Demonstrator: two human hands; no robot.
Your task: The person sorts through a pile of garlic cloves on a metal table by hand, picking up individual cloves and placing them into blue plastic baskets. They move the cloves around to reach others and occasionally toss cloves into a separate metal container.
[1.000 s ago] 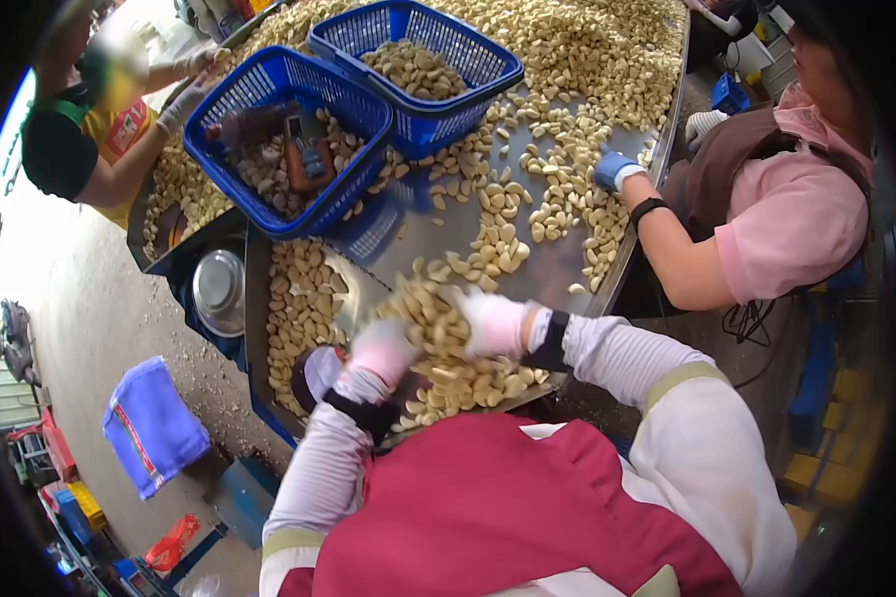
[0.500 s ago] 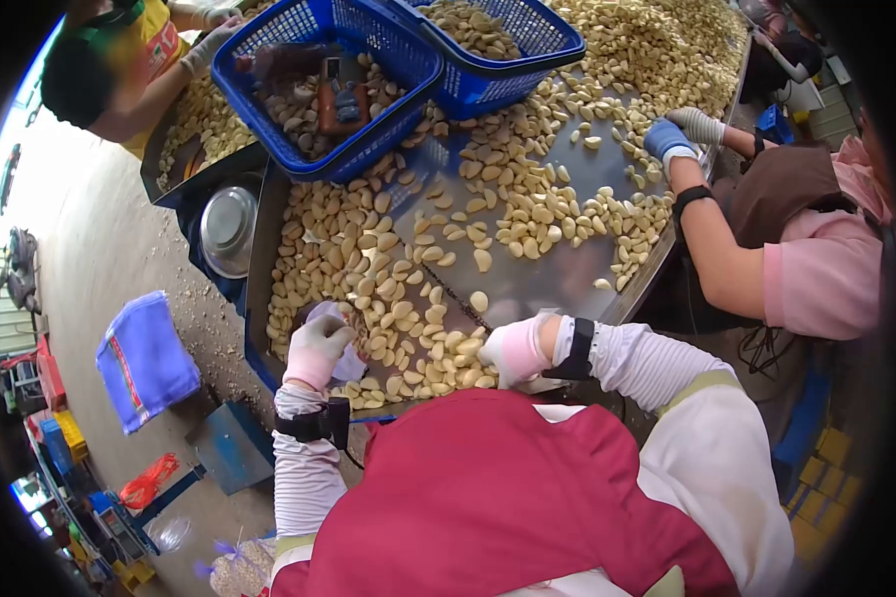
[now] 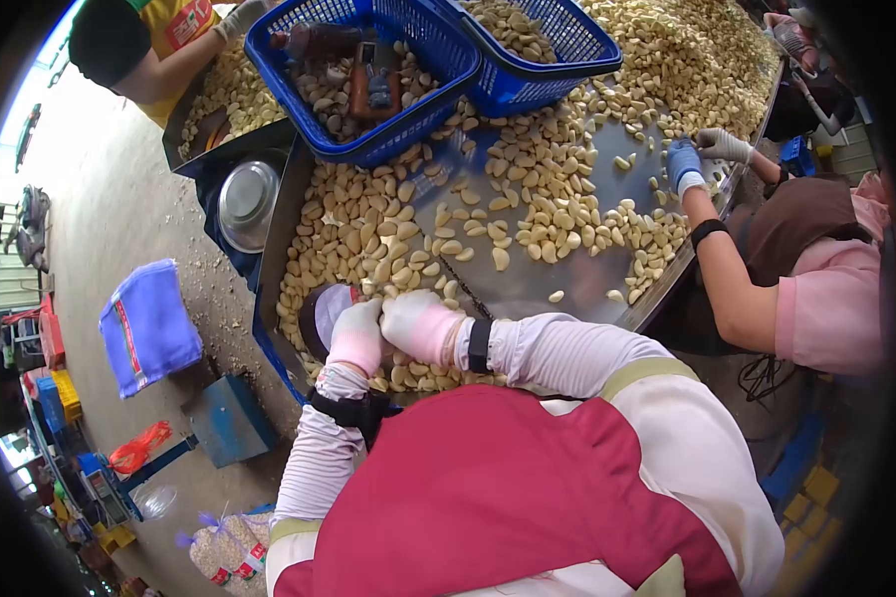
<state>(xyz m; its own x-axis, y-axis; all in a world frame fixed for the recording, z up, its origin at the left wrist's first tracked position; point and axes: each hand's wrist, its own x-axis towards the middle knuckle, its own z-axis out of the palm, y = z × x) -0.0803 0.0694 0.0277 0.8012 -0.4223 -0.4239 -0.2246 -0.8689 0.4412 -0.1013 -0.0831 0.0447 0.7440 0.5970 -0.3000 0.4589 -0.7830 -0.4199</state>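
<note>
Pale peeled garlic cloves [image 3: 558, 214] lie spread over a metal table [image 3: 607, 159]. My left hand [image 3: 354, 333], in a white and pink glove, is closed beside a small round dark container with a white rim [image 3: 327, 310] at the near left of the table. Right next to it, nearly touching, my right hand [image 3: 416, 323] is closed too, its fingertips meeting the left hand's above the cloves. What either hand pinches is too small and hidden to name.
Two blue baskets [image 3: 368, 154] with cloves stand at the table's far side, one also holding a bottle. A metal bowl [image 3: 249, 204] sits left. A co-worker's gloved hands [image 3: 685, 164] work at the right edge; another person [image 3: 159, 60] is at upper left.
My right hand has moved left across the cloves to my left hand. The view has shifted slightly, and the co-worker's hands at the right have come closer together.
</note>
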